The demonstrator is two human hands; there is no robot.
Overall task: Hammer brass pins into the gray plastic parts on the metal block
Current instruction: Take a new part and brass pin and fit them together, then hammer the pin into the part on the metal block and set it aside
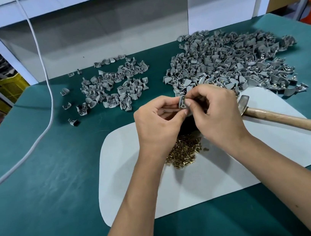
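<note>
My left hand (158,120) and my right hand (214,112) meet above the white sheet (237,166), both pinching one small gray plastic part (182,103) between fingertips. Whether a pin is in my right fingers is too small to tell. A heap of brass pins (185,150) lies on the sheet just below my hands. A dark shape (188,124) under my hands, possibly the metal block, is mostly hidden. The hammer (282,118) with a wooden handle lies on the sheet to the right, its metal head (243,103) close to my right hand.
A large pile of gray parts (229,63) covers the green table at the back right; a smaller pile (114,86) lies back left with loose pieces around it. A white cable (44,73) runs down the left side. A white panel stands behind the table.
</note>
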